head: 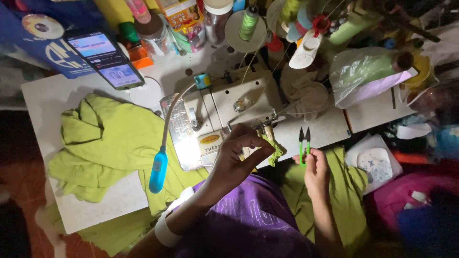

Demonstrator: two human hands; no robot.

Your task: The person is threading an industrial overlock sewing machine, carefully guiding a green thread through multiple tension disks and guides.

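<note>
Nearest the camera: purple shirt [248, 217] in the lap, white wristband [165, 231] on the left wrist.

Left hand [234, 157] raised in front of the sewing machine [229, 112]. Its fingers [248, 138] are curled, thumb and forefinger tips pressed together near the needle area; likely pinching thread, but too fine to tell.

Right hand [315, 172] off to the right, well apart from the left. Its fingers [308, 157] pinch the base of small green thread snips [304, 141], held upright with the blades pointing away and slightly parted.

A small piece of green fabric [276, 152] hangs at the machine's needle end, between the two hands. More green cloth [346, 191] lies over the lap below the right hand.

On the white desk [95, 210]: big crumpled green cloth pile [105, 143] to the left of the machine. A blue gooseneck lamp [158, 169] arcs over from the machine, head lying on the pile's edge.

Further back left: phone [105, 59] with the screen lit, propped at an angle.

Far edge of the desk: cluttered thread cones, green spool [248, 21] on a stand, jars [155, 31], a plastic bag [368, 71] with green thread inside to the right.
</note>
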